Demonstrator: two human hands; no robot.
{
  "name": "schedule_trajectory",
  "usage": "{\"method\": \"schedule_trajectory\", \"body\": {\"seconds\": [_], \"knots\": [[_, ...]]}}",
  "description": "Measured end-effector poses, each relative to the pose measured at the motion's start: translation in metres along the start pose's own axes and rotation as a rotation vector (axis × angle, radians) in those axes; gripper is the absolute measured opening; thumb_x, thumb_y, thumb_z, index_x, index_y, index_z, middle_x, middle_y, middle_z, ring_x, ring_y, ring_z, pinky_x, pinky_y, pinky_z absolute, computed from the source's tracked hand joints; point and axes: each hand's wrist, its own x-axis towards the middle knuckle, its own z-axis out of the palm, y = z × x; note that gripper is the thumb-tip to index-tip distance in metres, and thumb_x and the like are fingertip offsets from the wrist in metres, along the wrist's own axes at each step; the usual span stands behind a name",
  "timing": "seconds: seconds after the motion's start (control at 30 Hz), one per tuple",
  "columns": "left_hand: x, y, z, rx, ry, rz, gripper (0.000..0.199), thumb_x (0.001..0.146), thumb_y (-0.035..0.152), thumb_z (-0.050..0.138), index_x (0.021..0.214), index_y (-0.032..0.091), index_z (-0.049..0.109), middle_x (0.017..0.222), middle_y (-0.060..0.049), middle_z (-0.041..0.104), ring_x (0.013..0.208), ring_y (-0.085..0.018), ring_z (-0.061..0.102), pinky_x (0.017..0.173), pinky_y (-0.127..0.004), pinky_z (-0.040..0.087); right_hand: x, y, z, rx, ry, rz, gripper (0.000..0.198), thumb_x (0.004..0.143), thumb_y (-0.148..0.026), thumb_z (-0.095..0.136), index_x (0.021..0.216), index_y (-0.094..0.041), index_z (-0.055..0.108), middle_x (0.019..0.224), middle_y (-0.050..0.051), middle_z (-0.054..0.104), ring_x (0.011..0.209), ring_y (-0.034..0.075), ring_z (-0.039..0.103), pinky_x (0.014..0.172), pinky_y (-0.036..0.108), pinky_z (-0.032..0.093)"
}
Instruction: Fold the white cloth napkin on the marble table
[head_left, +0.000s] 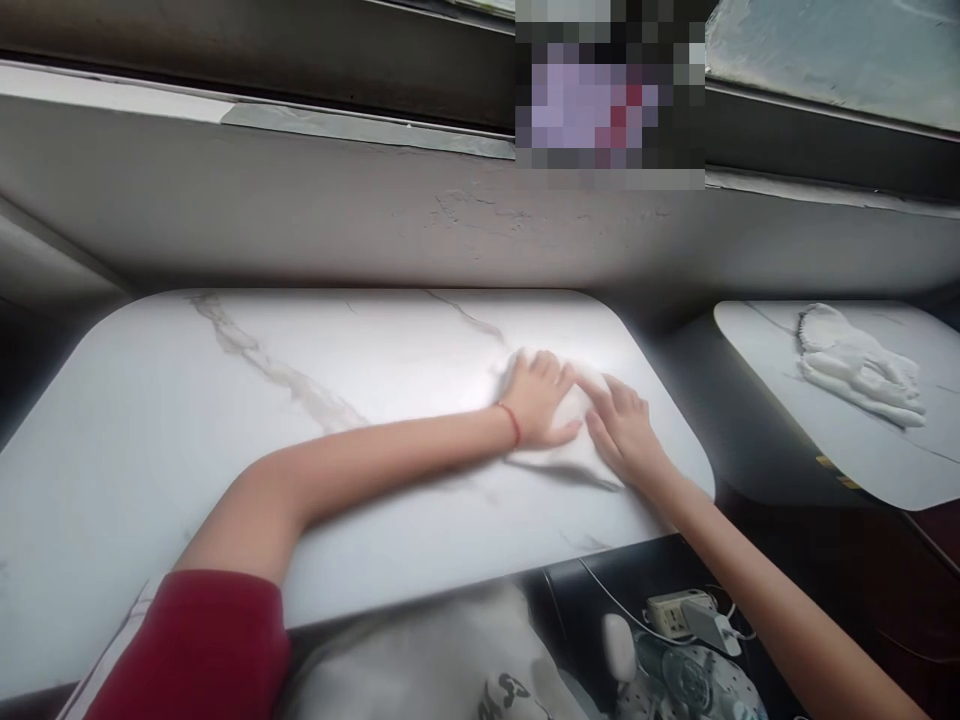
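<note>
Under both my hands lies a white cloth (pixel 566 445), spread in a loose, wrinkled shape near the right end of a white marble-patterned table (pixel 360 350). My left hand (pixel 536 400), with a red string on its wrist, rests on the cloth's left part, fingers spread. Pressed on the cloth's right side is my right hand (pixel 626 430), its fingers stretched out and apart. The two hands sit close together, and they cover part of the cloth. Neither hand visibly grasps it.
On a second marble-patterned table (pixel 885 470) at the right lies a folded white cloth (pixel 859 365). Below the near edge are a power strip (pixel 671 612) with a white plug (pixel 712 628), cables and a printed bag (pixel 450 660). A wall (pixel 337 210) runs behind both tables.
</note>
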Motion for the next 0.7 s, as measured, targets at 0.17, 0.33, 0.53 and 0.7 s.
{"method": "schedule_trajectory", "body": {"seconds": [0.17, 0.33, 0.53, 0.7], "knots": [[0.046, -0.030, 0.004, -0.004, -0.025, -0.109, 0.075, 0.093, 0.052, 0.041, 0.150, 0.003, 0.038, 0.147, -0.026, 0.046, 0.135, -0.038, 0.039, 0.108, -0.055, 0.028, 0.060, 0.029, 0.016, -0.003, 0.001, 0.011, 0.054, 0.100, -0.037, 0.025, 0.148, -0.022, 0.045, 0.141, 0.020, 0.048, 0.129, 0.034, 0.046, 0.101, 0.056, 0.041], [0.094, -0.035, 0.013, 0.016, -0.002, -0.233, 0.069, 0.095, 0.047, 0.039, 0.147, 0.002, 0.040, 0.142, -0.025, 0.048, 0.129, -0.038, 0.042, 0.106, -0.054, 0.029, 0.102, 0.061, 0.023, 0.026, 0.052, 0.068, 0.052, 0.099, -0.034, 0.026, 0.143, -0.021, 0.052, 0.140, 0.018, 0.052, 0.128, 0.032, 0.049, 0.100, 0.053, 0.042], [0.150, -0.041, 0.029, -0.052, 0.069, -0.239, 0.059, 0.094, 0.046, 0.042, 0.140, 0.009, 0.048, 0.134, -0.021, 0.053, 0.122, -0.035, 0.046, 0.102, -0.049, 0.032, 0.122, 0.094, 0.027, 0.046, 0.152, 0.223, 0.048, 0.100, -0.036, 0.029, 0.140, -0.033, 0.056, 0.140, 0.012, 0.054, 0.128, 0.032, 0.048, 0.100, 0.054, 0.042], [0.182, -0.035, 0.038, -0.080, 0.084, -0.209, 0.057, 0.093, 0.045, 0.044, 0.139, 0.011, 0.049, 0.135, -0.020, 0.053, 0.125, -0.035, 0.044, 0.104, -0.050, 0.030, 0.120, 0.119, 0.023, -0.004, 0.115, 0.320, 0.050, 0.100, -0.035, 0.027, 0.143, -0.031, 0.052, 0.146, 0.015, 0.048, 0.132, 0.034, 0.045, 0.096, 0.055, 0.045]]}}
